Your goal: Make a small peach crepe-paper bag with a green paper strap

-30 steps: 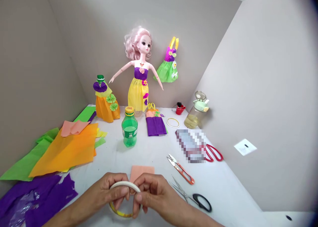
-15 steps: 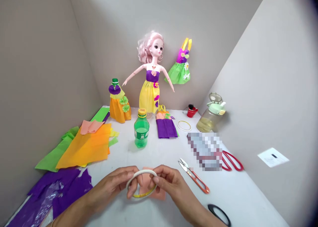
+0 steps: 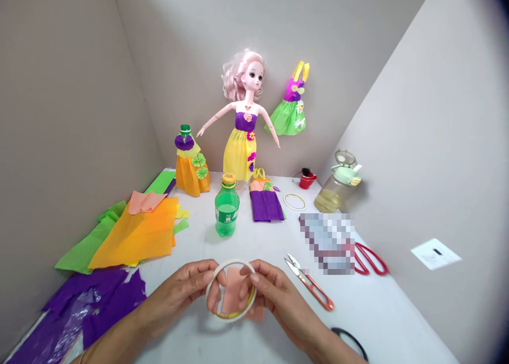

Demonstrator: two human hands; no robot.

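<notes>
A thin roll of white tape (image 3: 231,319) with a yellow inner core is held up between my two hands, its ring facing me. My left hand (image 3: 199,284) grips its left side, fingers curled through and behind the ring. On the opposite side my right hand (image 3: 270,292) pinches the upper right rim between thumb and fingers. Behind and below the ring, a piece of salmon-coloured crepe paper (image 3: 234,289) lies on the table, partly covered by the hands. Orange-handled thread snips (image 3: 314,289) rest right of my right hand.
A green bottle (image 3: 226,213) stands mid-table before a doll (image 3: 240,146). Orange crepe paper (image 3: 139,236) and purple sheets (image 3: 107,305) lie left. On the right are red-handled scissors (image 3: 371,259), a black handle loop (image 3: 352,343), a jug (image 3: 334,191) and another tape ring (image 3: 295,201).
The tape roll has tilted up to face me more fully and shifted slightly right. Both hands still hold it, with the right fingers moved a little along its rim.
</notes>
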